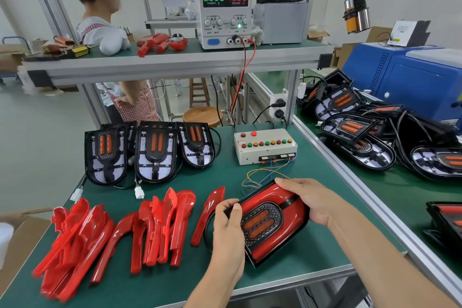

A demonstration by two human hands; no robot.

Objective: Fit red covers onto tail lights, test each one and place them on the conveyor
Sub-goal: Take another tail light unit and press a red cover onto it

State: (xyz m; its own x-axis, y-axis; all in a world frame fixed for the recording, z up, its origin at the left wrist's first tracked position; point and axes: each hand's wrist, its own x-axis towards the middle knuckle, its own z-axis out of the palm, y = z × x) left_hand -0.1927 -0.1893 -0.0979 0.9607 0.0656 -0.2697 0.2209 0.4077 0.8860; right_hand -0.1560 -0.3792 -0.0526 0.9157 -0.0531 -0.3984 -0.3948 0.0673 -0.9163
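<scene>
Currently gripped from both ends by left hand (228, 226) and right hand (306, 199): black-framed tail light with glossy red cover and amber centre strips (268, 220), tilted above green worktop (287, 270) near its front edge. Bare mat beyond right hand; loose red plastic covers (120, 230) just left.

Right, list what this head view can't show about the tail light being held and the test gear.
- Tail light: back and connector hidden under it and the left hand; right hand covers its far end.
- Test box: button labels too small.
- Power supply: knob lettering too small, blurred.
- Conveyor: cut off at right edge.
</scene>
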